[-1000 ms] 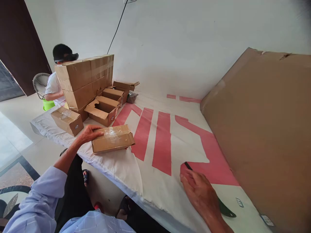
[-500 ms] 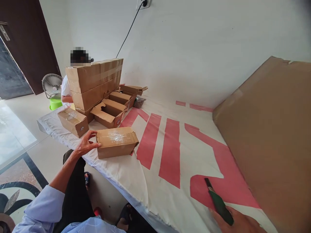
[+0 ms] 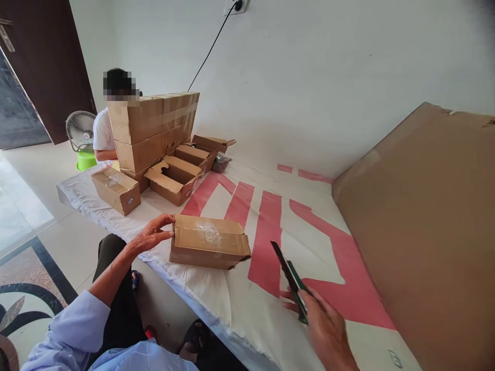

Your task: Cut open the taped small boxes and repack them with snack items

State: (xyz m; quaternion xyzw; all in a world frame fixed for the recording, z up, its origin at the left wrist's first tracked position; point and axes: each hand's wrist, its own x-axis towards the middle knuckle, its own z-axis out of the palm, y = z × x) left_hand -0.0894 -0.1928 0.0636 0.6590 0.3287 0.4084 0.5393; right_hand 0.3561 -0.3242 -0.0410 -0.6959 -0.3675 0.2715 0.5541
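A taped cardboard box (image 3: 209, 247) lies on the cloth-covered table in front of me. My left hand (image 3: 153, 234) grips its left end, with fingers at the top edge and thumb on the near side. To the right of the box, my right hand (image 3: 323, 314) holds a utility knife (image 3: 292, 281) with a dark green body. Its dark tip points up and left, apart from the box. Clear tape, crinkled and shiny, runs over the middle of the box top.
Another taped box (image 3: 116, 189) sits at the table's left edge. Behind it are an open carton (image 3: 174, 180) and a stack of sealed cartons (image 3: 143, 121). A person in a white shirt (image 3: 103, 135) sits beyond. A large cardboard sheet (image 3: 421, 206) stands at right.
The box and my left hand have shifted right and nearer to me. My right hand has brought the knife left and up, closer to the box.
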